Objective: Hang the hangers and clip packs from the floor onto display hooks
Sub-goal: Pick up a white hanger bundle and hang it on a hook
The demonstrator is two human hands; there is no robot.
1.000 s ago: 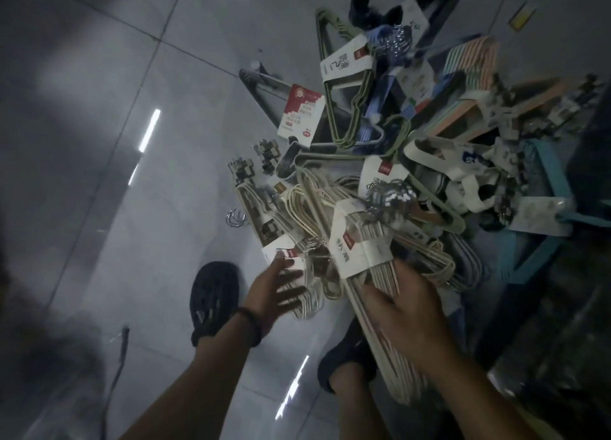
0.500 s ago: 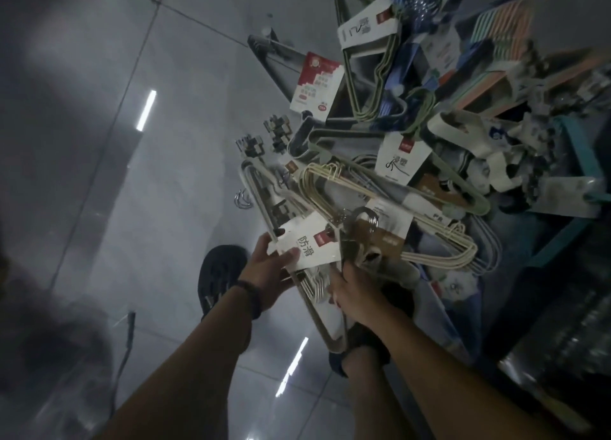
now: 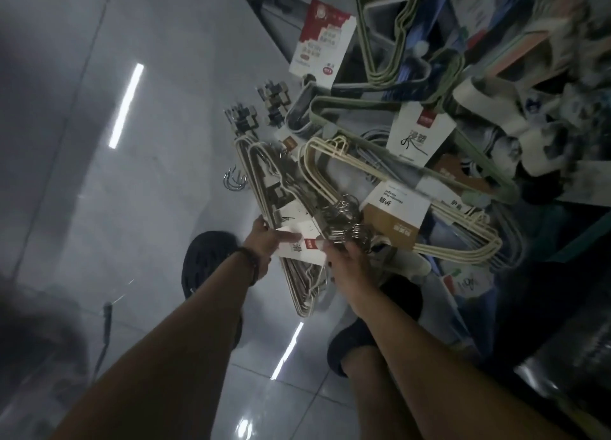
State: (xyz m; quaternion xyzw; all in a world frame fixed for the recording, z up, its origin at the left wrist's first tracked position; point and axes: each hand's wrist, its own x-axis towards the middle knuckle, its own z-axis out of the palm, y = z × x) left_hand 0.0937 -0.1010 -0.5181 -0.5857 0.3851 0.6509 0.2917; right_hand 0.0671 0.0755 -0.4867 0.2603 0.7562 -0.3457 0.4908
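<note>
Fingers: left hand (image 3: 264, 246) and right hand (image 3: 347, 262) both clamped on cream hanger bundle (image 3: 297, 274). Handling advice: lift by the metal hooks (image 3: 344, 221), clearing neighbouring bundles before raising.

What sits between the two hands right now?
In the head view, the white label card of a cream hanger bundle; left hand and right hand both grip the bundle at that card.

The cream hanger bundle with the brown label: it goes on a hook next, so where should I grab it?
Take the cream hanger bundle at its gathered metal hooks, coming from the near side by the right hand. There the wires pinch into one graspable neck beside the brown label; the shoulders fan wide under other packs.
</note>
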